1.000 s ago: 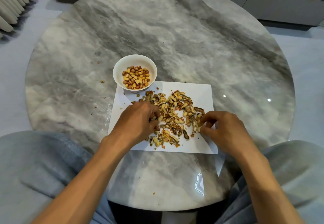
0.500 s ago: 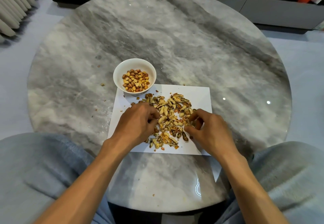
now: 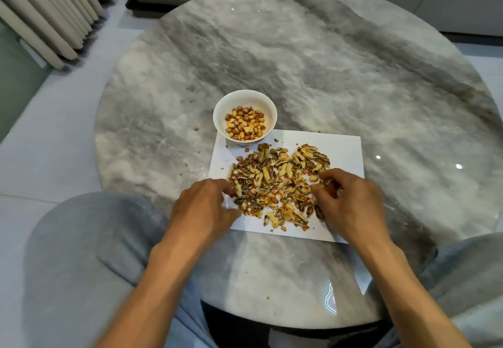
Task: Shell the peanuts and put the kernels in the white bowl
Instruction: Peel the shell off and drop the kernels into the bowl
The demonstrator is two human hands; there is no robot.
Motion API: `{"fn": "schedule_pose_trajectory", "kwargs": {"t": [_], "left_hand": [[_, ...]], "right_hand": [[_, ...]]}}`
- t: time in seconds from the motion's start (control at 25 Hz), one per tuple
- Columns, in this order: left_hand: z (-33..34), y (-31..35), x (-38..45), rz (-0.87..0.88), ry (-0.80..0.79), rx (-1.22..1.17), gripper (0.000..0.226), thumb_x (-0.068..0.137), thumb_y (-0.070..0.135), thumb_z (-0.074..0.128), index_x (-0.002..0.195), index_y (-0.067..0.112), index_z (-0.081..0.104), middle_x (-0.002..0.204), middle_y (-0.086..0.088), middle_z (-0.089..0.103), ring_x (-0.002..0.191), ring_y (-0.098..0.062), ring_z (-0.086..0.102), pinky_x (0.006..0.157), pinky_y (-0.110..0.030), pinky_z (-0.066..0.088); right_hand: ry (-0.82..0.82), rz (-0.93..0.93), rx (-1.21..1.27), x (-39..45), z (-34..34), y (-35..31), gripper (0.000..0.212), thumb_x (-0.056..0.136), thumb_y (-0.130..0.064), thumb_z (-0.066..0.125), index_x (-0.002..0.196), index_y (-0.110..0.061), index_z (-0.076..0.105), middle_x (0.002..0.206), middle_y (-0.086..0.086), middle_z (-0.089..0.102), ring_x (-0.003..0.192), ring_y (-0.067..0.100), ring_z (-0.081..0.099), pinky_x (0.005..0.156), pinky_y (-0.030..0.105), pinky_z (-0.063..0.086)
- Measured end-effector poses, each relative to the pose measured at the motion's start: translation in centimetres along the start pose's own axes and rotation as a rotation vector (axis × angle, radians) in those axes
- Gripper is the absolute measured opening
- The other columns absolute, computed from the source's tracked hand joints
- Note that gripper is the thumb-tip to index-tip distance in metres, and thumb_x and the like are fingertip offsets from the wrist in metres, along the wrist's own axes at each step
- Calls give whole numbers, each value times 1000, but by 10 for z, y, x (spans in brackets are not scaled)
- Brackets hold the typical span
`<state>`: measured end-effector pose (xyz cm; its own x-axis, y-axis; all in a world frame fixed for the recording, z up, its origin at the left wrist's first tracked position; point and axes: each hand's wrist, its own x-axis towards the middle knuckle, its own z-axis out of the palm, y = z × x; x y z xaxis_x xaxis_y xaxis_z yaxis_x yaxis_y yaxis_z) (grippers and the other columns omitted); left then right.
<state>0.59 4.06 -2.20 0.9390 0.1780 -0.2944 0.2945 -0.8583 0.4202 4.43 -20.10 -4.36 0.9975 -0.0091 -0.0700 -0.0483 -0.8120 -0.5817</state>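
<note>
- Soft, even indoor light, moderately bright, with no hard shadows.
- Small glare spots sit on the glossy marble surface at the right, and a bright curved reflection lies near its front edge.
- Both hands are slightly motion-blurred, the right hand most.
- Wide-angle distortion bends the curtain and the floor at the edges.

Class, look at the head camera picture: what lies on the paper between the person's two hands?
Between the left hand and right hand, the head view shows a pile of peanut shells on the white paper.
</note>
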Motion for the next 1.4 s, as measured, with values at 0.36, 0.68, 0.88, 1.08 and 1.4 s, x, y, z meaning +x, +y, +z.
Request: {"fn": "schedule_pose_trajectory", "kwargs": {"t": [0.36, 0.68, 0.88, 1.08, 1.4], "left_hand": [[21, 0, 15, 47, 51, -108, 5, 83, 20, 75, 86, 22, 72, 78, 3, 70, 78, -21, 66, 65, -27, 47], [20, 5, 14, 58, 96, -214, 13, 88, 7, 63, 87, 12, 76, 86, -7, 75, 82, -27, 70, 75, -39, 58], [17, 14, 13, 57, 86, -282, 17, 90, 16, 68, 102, 23, 78, 95, 6, 76, 83, -11, 70, 75, -23, 53], [18, 15, 17, 67, 85, -300, 3, 86, 22, 76, 87, 24, 74, 75, 14, 66, 69, -3, 62, 62, -20, 47], [39, 41, 47, 396, 153, 46, 27, 92, 26, 64, 116, 16, 71, 137, -2, 56, 123, -26, 46, 89, -43, 44]], "right_hand": [[-295, -499, -118, -30, 40, -21, 24, 86, -30, 74, 110, -29, 70, 95, -13, 65, 87, 13, 62, 61, 25, 39], [-118, -370, -11, -24, 43, -19, 20, 88, -25, 72, 107, -25, 72, 95, -11, 68, 82, 14, 64, 62, 25, 45], [48, -360, -9, 5, 41, -25, 18, 88, -19, 71, 107, -17, 72, 97, -2, 69, 90, 22, 61, 68, 33, 50], [96, -346, -81, 42, 41, -22, 27, 87, -14, 71, 114, -13, 70, 111, 5, 69, 100, 32, 57, 79, 42, 49], [-132, -359, -136, 32, 32, -2, 21, 88, -15, 69, 108, -20, 71, 111, -4, 67, 99, 24, 54, 82, 40, 48]]}}
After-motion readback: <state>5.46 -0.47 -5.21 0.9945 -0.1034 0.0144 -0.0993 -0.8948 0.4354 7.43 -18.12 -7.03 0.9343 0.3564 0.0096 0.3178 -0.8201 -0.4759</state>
